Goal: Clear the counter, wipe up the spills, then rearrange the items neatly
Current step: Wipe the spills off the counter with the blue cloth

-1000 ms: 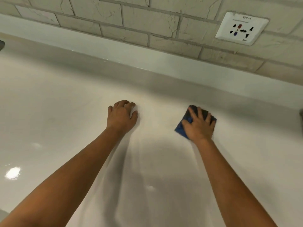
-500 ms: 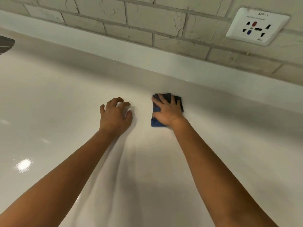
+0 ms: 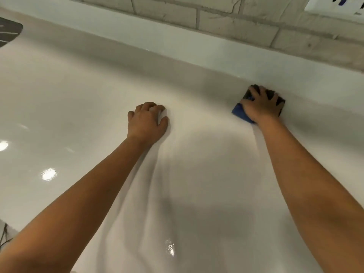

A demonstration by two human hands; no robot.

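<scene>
While our right hand pressed spread fingers on the cloth by the counter's back edge, and our left hand braced loosely curled, holding nothing, we risked missing the corner seam.

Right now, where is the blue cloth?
In the head view, the blue cloth lies on the white counter, right side, under the right hand, close to the back ledge.

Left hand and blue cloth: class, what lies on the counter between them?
Nothing: the head view shows only bare, glossy white counter between the left hand and the blue cloth under the right hand.
</scene>
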